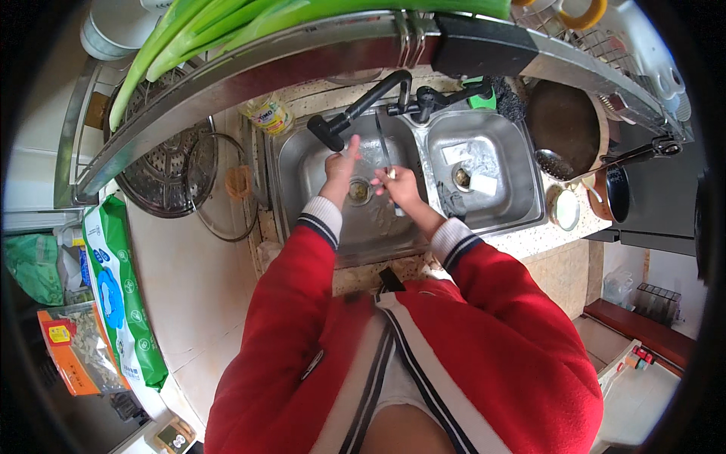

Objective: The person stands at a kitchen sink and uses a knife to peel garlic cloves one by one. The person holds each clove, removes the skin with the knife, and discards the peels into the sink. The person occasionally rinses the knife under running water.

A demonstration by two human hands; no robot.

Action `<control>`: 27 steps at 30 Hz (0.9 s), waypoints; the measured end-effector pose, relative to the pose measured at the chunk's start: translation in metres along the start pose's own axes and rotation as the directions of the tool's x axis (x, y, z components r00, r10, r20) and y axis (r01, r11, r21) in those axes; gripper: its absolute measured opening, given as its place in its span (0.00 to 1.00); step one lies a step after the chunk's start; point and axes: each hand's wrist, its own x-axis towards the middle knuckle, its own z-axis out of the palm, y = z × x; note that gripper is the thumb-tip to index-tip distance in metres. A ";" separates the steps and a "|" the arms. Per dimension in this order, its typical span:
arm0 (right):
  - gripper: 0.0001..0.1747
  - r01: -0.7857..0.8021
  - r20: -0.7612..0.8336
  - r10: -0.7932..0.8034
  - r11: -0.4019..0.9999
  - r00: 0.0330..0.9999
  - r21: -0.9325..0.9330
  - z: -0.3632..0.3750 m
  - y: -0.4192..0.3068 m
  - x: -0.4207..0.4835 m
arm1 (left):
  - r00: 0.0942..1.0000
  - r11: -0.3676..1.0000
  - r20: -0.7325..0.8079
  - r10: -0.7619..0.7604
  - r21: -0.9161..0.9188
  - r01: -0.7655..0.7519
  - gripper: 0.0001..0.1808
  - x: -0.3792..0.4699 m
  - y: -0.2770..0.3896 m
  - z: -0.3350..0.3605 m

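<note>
My left hand (340,168) is under the black faucet spout (328,131) over the left basin (295,176), with fingers apart and nothing seen in it. My right hand (399,186) grips a knife (382,136) by its handle, its narrow blade pointing towards the faucet base. A small pale piece shows at the fingers of that hand; what it is cannot be told. Below the hands lies the drain (359,192) of the metal double sink, with some residue in it.
The right basin (510,196) holds white pieces and a dark cloth. A pan (564,127) stands at right, a yellow-labelled bottle (271,116) at back left, steamer racks (170,164) and a glass lid (218,213) at left. Above runs a metal shelf (317,54) with green onions (227,25).
</note>
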 end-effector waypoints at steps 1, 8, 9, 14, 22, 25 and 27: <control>0.12 -0.062 0.059 0.057 0.994 0.997 0.091 0.009 -0.002 0.007 | 0.996 0.999 0.074 -0.047 0.023 0.045 0.23 -0.005 -0.002 -0.012; 0.12 -0.108 0.120 0.099 0.992 0.988 0.068 0.032 -0.024 0.044 | 0.958 0.987 0.249 0.145 -0.101 -0.123 0.28 -0.018 -0.028 -0.050; 0.12 -0.061 0.142 0.055 0.997 0.988 0.041 0.031 -0.027 0.048 | 0.953 0.977 0.235 0.192 -0.134 -0.164 0.29 -0.014 -0.028 -0.049; 0.10 -0.008 0.180 0.039 0.986 0.983 -0.167 0.015 -0.034 0.055 | 0.868 0.953 0.396 0.300 -0.154 -0.259 0.29 0.003 -0.024 -0.045; 0.12 0.326 0.207 -0.255 0.802 0.945 -0.501 -0.005 -0.028 0.055 | 0.773 0.814 0.470 0.427 0.173 -0.555 0.15 0.007 -0.018 -0.032; 0.12 0.284 0.243 -0.186 0.832 0.952 -0.476 -0.010 -0.029 0.056 | 0.748 0.766 0.533 0.397 0.256 -0.589 0.13 0.011 -0.014 -0.033; 0.13 0.268 0.254 -0.159 0.832 0.954 -0.486 -0.010 -0.032 0.056 | 0.733 0.775 0.552 0.397 0.226 -0.590 0.13 0.010 -0.010 -0.033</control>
